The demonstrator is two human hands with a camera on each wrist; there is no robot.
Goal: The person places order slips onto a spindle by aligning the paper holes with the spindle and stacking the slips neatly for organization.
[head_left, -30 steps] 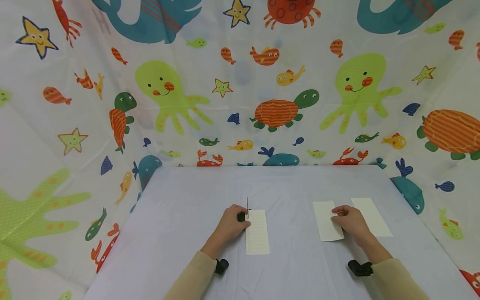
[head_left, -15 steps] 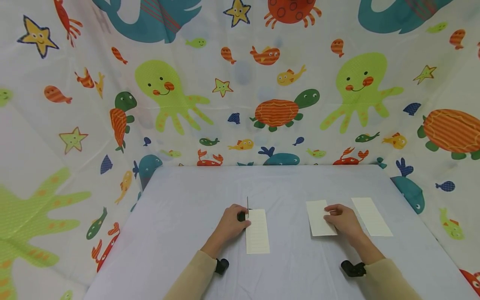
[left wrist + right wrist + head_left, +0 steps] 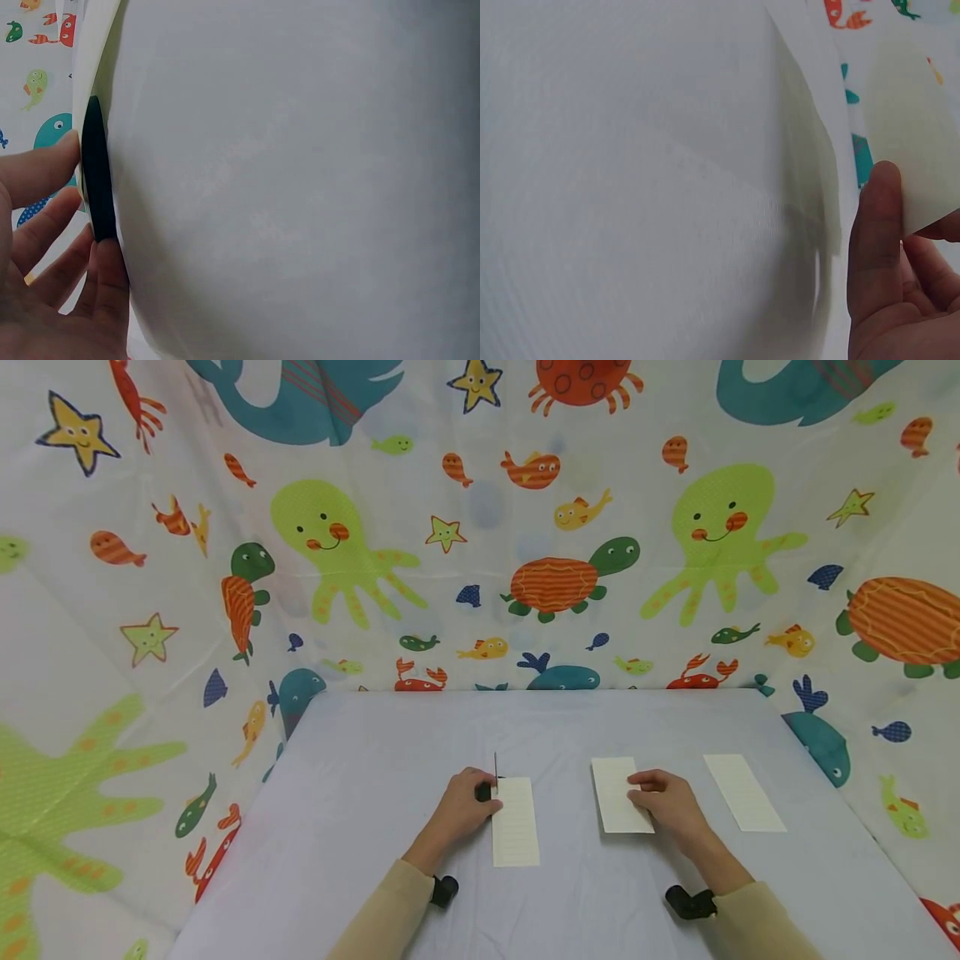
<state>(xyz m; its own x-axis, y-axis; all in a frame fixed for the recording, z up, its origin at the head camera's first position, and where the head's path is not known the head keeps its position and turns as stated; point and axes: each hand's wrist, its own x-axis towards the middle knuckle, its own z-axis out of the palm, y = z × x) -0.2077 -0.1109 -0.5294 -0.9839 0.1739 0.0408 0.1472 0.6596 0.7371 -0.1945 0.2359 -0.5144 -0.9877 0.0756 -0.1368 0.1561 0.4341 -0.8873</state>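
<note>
My left hand [image 3: 465,802] grips a slim dark object [image 3: 97,172] at the left edge of a lined cream paper slip [image 3: 516,822] lying on the table. A thin dark line, like a blade or rod [image 3: 496,768], projects forward from beside the fingertips; its exact kind is unclear. Between thumb and fingers, my right hand [image 3: 667,802] pinches the right edge of a cream paper sheet [image 3: 617,793], which is tilted and casts a shadow underneath. In the right wrist view the same sheet [image 3: 911,127] stands above the thumb-side finger, partly out of frame.
Another lined cream slip [image 3: 745,793] lies on the white-covered table [image 3: 375,760], right of my right hand. Behind and at both sides hangs a cloth printed with sea animals [image 3: 480,577]. Black wrist cameras [image 3: 690,902] sit below the hands.
My right hand has moved left, carrying the pinched paper sheet away from the right-hand slip and towards the middle slip. The left hand and its slip have stayed in place.
</note>
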